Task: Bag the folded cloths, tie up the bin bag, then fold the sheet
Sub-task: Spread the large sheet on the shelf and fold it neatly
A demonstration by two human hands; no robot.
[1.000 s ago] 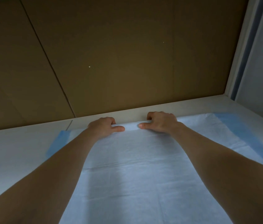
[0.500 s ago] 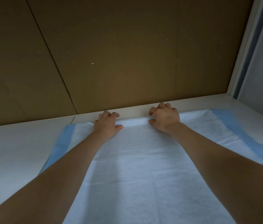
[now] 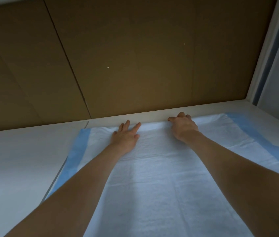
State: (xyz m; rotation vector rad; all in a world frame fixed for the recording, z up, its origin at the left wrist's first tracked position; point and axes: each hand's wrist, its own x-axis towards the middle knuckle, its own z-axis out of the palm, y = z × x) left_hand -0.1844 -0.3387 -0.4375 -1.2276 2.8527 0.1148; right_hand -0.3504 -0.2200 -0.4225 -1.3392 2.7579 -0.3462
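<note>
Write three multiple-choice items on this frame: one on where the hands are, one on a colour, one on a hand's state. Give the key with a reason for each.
1. Where are the two hands on the sheet?
A. At its far edge, near the wall
B. At its near edge, by the camera
C. Off the sheet, on the bare surface

2. What colour are the bands along the sheet's two sides?
A. Green
B. Blue
C. Red

3. How is the left hand set?
A. Closed in a fist, lifted clear
B. Pinching a corner in the air
C. Flat, fingers spread, on the sheet

Key: 1 A, since the left hand and the right hand both sit at the far edge of the sheet, just short of the brown wall. 2 B, since the side bands are light blue. 3 C, since its palm lies down with the fingers apart; the right hand's fingers curl over the edge.
</note>
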